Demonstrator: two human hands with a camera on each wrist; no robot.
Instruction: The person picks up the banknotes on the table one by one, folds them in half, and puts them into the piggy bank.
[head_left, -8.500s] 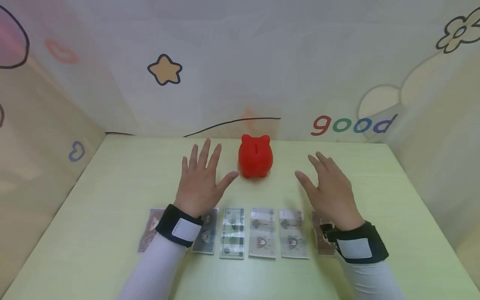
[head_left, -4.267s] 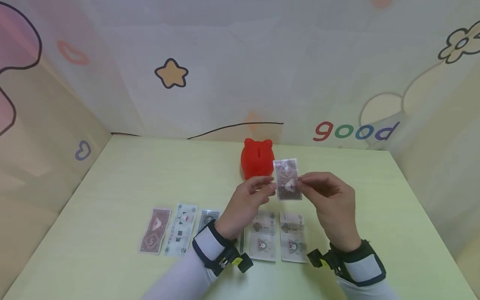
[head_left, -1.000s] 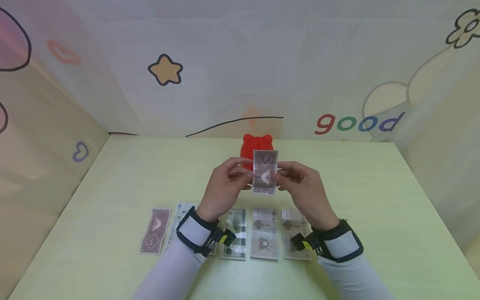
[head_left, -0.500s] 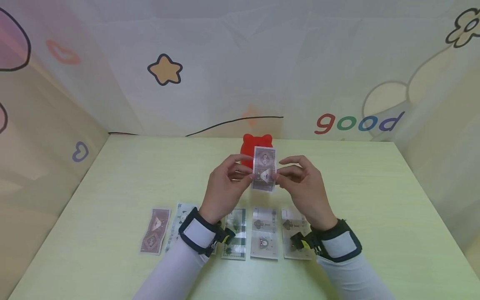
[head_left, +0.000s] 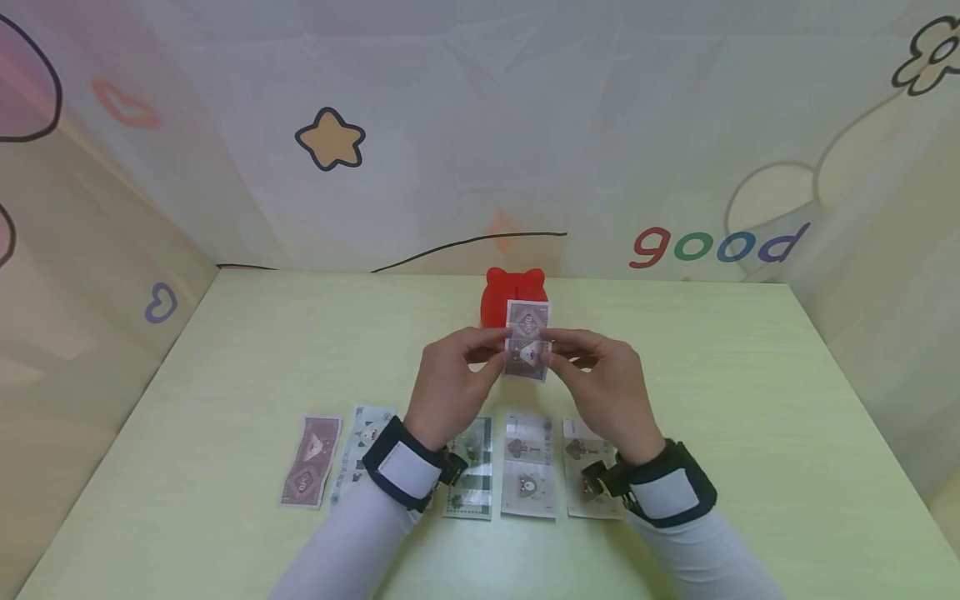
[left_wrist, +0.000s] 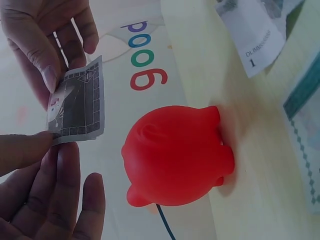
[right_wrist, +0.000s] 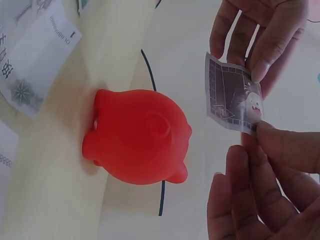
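Both hands pinch a small purple-brown play banknote (head_left: pixel 528 321) by its long sides, between thumbs and fingers. My left hand (head_left: pixel 453 379) has its left side, and my right hand (head_left: pixel 607 387) the right. The note is held up off the table, overlapping a red piggy bank (head_left: pixel 497 296) in the head view. In the left wrist view the note (left_wrist: pixel 82 107) looks slightly bent, and the piggy bank (left_wrist: pixel 175 155) stands on the table apart from it. The bank's top slot is partly hidden behind the note in the head view.
A row of play banknotes lies nearer me: a purple one (head_left: pixel 311 462) at left, a pale blue one (head_left: pixel 367 433), a green one (head_left: pixel 470 479) and two pale ones (head_left: pixel 528 483). My left wrist covers part of the row. A printed cloth (head_left: pixel 450 150) walls the table's back.
The note from the row's right end was picked up by my right hand, brought left before the piggy bank and gripped by both hands. Lately it dips slightly, and my right forefinger closes on it.
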